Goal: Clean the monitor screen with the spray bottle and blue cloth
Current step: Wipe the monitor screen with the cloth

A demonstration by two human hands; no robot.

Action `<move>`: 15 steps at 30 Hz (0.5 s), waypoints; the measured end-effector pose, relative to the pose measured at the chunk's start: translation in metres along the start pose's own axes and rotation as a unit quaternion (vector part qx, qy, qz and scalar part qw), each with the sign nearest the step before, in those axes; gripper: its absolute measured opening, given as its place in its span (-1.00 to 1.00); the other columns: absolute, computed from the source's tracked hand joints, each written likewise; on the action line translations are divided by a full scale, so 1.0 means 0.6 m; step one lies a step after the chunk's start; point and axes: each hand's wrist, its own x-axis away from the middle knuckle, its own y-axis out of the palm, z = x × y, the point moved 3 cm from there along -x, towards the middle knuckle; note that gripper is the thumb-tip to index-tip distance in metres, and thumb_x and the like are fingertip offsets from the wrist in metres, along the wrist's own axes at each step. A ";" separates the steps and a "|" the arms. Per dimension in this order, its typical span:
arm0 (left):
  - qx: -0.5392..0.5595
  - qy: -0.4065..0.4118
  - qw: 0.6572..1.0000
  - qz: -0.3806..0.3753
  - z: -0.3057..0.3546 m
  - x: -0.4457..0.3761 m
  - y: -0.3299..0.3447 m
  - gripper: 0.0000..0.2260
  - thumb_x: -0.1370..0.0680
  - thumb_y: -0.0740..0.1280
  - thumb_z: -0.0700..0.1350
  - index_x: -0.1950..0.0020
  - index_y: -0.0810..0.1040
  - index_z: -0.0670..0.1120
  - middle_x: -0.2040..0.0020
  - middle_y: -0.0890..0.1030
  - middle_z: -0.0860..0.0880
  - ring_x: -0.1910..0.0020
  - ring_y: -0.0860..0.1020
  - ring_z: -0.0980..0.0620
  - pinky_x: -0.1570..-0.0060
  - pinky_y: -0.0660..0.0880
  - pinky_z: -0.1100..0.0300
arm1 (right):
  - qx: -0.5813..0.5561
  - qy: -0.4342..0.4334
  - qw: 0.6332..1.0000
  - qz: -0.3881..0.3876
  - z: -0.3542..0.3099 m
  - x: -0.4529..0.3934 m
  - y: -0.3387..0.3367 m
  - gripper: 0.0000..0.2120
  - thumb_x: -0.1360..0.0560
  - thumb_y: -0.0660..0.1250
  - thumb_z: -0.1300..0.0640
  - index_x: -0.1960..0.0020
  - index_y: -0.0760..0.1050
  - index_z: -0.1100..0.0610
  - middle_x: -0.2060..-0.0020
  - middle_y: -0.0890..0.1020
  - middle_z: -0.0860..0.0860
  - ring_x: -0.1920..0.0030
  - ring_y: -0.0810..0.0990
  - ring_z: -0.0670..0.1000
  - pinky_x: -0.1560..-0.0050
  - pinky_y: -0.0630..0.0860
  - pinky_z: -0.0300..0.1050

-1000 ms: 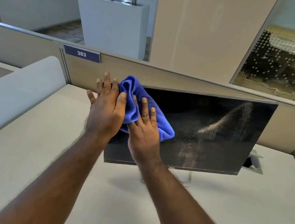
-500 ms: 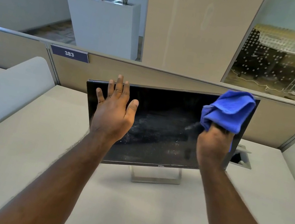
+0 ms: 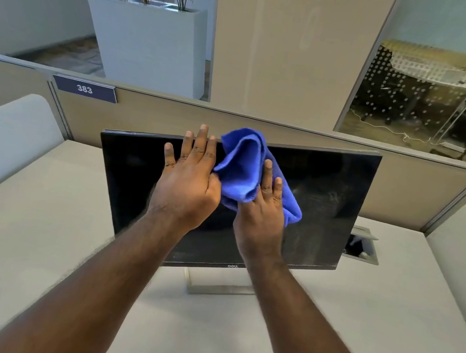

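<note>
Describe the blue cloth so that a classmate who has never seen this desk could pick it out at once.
Find the black monitor standing mid-desk before the beige partition. High on its screen the right hand presses the bunched blue cloth, with the left hand beside it. It is the only bright blue, soft thing there.

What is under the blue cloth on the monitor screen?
The blue cloth lies against the monitor screen, pressed by the right hand. Faint smears show to its right; the glass beneath it is covered.
</note>
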 end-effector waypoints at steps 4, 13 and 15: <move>0.001 0.005 1.000 -0.009 0.006 -0.002 0.007 -0.41 -0.64 0.04 -0.07 -0.62 -0.14 -0.07 -0.62 -0.23 -0.01 -0.58 -0.27 0.02 -0.50 -0.34 -0.04 | 0.049 0.068 0.997 -0.004 0.092 0.013 -0.028 -0.57 -0.51 0.22 0.34 -0.36 0.49 0.24 -0.38 0.46 0.25 -0.46 0.34 0.11 -0.52 0.14 0.01; -0.005 0.018 0.999 -0.032 0.014 -0.016 0.023 -0.39 -0.60 -0.18 0.20 -0.61 -0.21 0.01 -0.59 -0.30 0.06 -0.52 -0.36 0.07 -0.45 -0.42 -0.04 | 0.005 0.328 0.943 0.046 0.252 0.007 -0.103 -0.62 -0.40 0.25 0.44 -0.19 0.54 0.29 -0.03 0.58 0.29 -0.06 0.53 0.32 -0.03 0.44 0.04; -0.010 0.018 0.999 -0.036 0.018 -0.017 0.024 -0.41 -0.64 -0.15 0.19 -0.61 -0.20 0.01 -0.59 -0.31 0.05 -0.52 -0.36 0.06 -0.45 -0.41 -0.05 | -0.035 0.323 0.944 0.060 0.235 0.008 -0.100 -0.72 -0.44 0.27 0.42 -0.14 0.54 0.30 0.04 0.59 0.23 -0.02 0.55 0.28 -0.05 0.42 -0.08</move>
